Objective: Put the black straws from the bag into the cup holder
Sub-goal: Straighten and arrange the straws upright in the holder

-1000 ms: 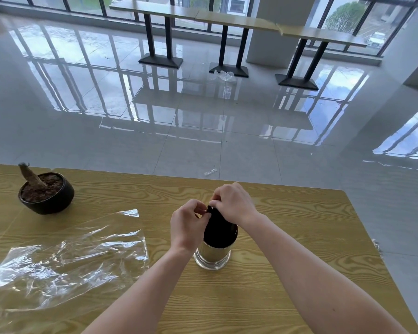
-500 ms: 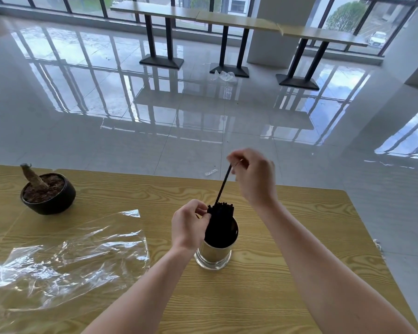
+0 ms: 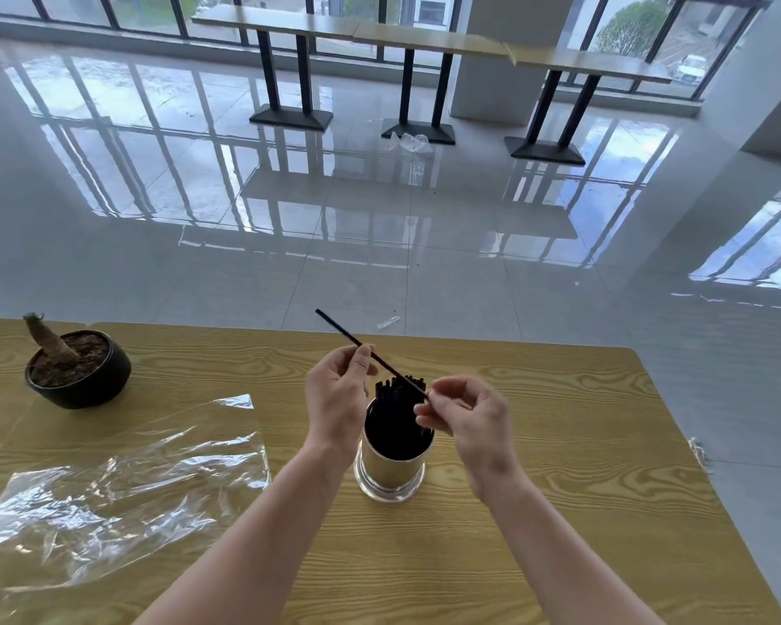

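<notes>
Head view gives me one thin black straw (image 3: pixel 370 354) held above the cup holder (image 3: pixel 391 471), its long axis slanting from near-right up to far-left. My left hand (image 3: pixel 339 399) pinches its middle; my right hand (image 3: pixel 465 421) pinches its near end. Other black straws (image 3: pixel 395 412) stand upright in the holder on the surface (image 3: pixel 560 444).

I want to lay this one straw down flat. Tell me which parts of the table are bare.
Bare wood runs right of the cup holder to the table edge, and along the far edge between the plant pot and the hands. The near strip between the forearms is free too. The left is crowded: the plastic bag spreads below the pot.
</notes>
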### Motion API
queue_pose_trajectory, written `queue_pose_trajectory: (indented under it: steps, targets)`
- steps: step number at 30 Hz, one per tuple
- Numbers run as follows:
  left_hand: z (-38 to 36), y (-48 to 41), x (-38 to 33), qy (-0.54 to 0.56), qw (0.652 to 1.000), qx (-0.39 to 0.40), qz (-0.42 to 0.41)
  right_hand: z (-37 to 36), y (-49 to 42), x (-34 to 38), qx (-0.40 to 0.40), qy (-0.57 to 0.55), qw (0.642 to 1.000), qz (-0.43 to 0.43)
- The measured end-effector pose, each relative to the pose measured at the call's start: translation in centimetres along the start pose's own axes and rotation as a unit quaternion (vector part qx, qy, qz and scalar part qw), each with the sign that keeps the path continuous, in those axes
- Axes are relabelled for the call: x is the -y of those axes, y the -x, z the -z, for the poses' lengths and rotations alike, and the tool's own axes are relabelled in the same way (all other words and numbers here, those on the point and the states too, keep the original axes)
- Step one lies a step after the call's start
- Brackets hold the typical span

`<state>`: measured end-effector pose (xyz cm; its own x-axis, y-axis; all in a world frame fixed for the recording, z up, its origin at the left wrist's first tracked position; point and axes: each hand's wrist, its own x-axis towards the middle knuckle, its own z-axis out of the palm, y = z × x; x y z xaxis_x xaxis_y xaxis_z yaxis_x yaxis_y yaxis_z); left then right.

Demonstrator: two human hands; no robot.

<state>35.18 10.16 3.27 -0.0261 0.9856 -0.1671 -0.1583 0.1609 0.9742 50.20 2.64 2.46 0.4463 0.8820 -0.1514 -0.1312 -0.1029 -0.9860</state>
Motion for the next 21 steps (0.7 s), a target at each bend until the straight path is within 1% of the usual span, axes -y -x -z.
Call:
queue_pose_trajectory:
  steps: [1, 2, 3, 4, 5, 6, 7, 8, 11, 13, 14, 18, 21]
  targets:
    - [0.1, 0.0, -0.2, -0.007, 1.0, -0.003, -0.01, 0.0, 0.1, -0.3, 0.022, 0.056, 0.998, 0.009]
    - [0.4, 0.0, -0.2, -0.035, 0.999, -0.005, -0.034, 0.1, 0.1, -0.6, 0.032, 0.142, 0.989, 0.033]
    - [0.8, 0.0, 0.0, -0.086, 0.994, -0.008, -0.072, 0.3, -0.1, -0.7, 0.029, 0.236, 0.969, 0.07]
    - [1.2, 0.1, 0.3, -0.151, 0.981, -0.007, -0.119, 0.3, -0.2, -0.7, 0.016, 0.309, 0.944, 0.115]
    - [1.6, 0.2, 0.7, -0.218, 0.962, -0.002, -0.167, 0.3, -0.5, -0.5, -0.001, 0.347, 0.925, 0.155]
    - [1.8, 0.4, 1.1, -0.277, 0.938, 0.007, -0.209, 0.3, -0.9, -0.1, -0.012, 0.362, 0.915, 0.18]
    - [1.8, 0.6, 1.6, -0.325, 0.915, 0.021, -0.237, 0.2, -1.5, 0.2, -0.014, 0.372, 0.909, 0.189]
    - [1.8, 0.9, 2.1, -0.363, 0.898, 0.035, -0.248, 0.1, -2.2, 0.4, -0.006, 0.39, 0.902, 0.185]
    - [1.3, 1.5, 3.4, -0.441, 0.864, 0.055, -0.237, -0.6, -4.2, 0.6, 0.035, 0.48, 0.862, 0.156]
    - [1.0, 1.7, 3.9, -0.482, 0.849, 0.068, -0.207, -1.2, -4.8, 0.5, 0.05, 0.52, 0.84, 0.145]
    - [0.9, 1.7, 4.0, -0.499, 0.843, 0.071, -0.188, -1.5, -5.0, 0.4, 0.054, 0.529, 0.835, 0.144]
    - [0.8, 1.8, 4.5, -0.534, 0.829, 0.059, -0.154, -1.9, -5.3, 0.0, 0.053, 0.534, 0.83, 0.153]
    - [0.8, 1.9, 4.8, -0.528, 0.834, 0.052, -0.154, -1.8, -5.5, 0.0, 0.052, 0.532, 0.831, 0.152]
